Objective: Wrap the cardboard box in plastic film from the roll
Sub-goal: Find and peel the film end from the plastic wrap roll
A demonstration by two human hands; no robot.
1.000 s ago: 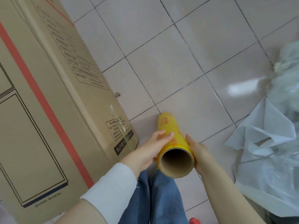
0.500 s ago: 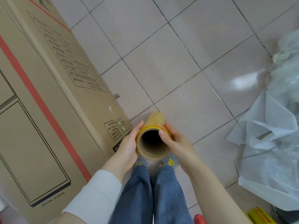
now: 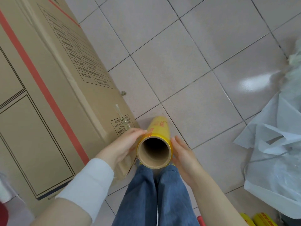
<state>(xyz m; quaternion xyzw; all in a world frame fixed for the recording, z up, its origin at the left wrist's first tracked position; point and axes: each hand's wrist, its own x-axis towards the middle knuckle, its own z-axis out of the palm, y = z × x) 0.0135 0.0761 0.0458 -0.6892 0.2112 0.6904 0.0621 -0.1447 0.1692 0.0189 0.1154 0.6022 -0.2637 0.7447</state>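
The cardboard box (image 3: pixel 48 95) stands on the tiled floor (image 3: pixel 179 62) at the left, printed side (a table of text) facing the roll. Just in front of its near corner the left hand (image 3: pixel 123 144) presses the roll of film (image 3: pixel 160 129), fingers together and nearly straight. The roll points away, open core toward the camera. The right hand (image 3: pixel 184 154) presses its other side, fingers straight and together. Crumpled plastic sheeting (image 3: pixel 276 144) lies far right.
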